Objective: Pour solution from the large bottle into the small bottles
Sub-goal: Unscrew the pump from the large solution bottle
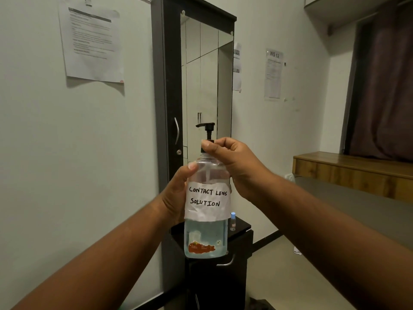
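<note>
I hold a large clear bottle (pixel 205 236) upright in the air at the centre of the head view. It carries a paper label reading "CONTACT LENS SOLUTION" and holds pale blue liquid in its lower part. My left hand (pixel 176 195) wraps the bottle's body from the left. My right hand (pixel 232 162) pinches the collar of the black pump cap (pixel 206 128) at the bottle's neck. One small bottle (pixel 232 221) with a blue cap stands on the black cabinet top behind the large bottle, partly hidden by it.
A black cabinet (pixel 241 240) with a metal handle stands below the bottle. A tall dark-framed mirror door (pixel 201 70) rises behind it. Papers hang on the wall (pixel 91 43). A wooden shelf (pixel 348 171) and a dark curtain are at the right.
</note>
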